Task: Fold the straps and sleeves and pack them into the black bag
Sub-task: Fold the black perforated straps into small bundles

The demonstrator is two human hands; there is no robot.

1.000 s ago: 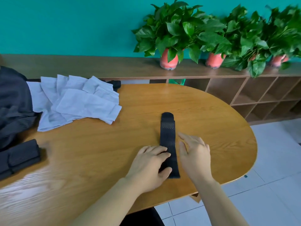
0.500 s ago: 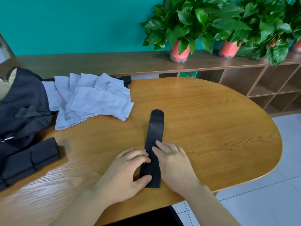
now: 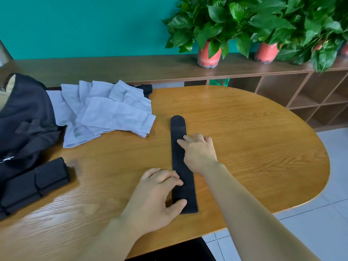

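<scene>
Lying on the table (image 3: 250, 147) right of the black bag (image 3: 24, 113), the strap (image 3: 185, 193) runs near-to-far; the left hand (image 3: 156, 196) presses its near end, the right hand (image 3: 199, 151), fingers loosely spread, rests mid-strap, nearer the far tip.

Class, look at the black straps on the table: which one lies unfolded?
The middle strap, touched by the left hand and right hand. It lies flat at full length; the bundle by the bag is folded up.
</scene>
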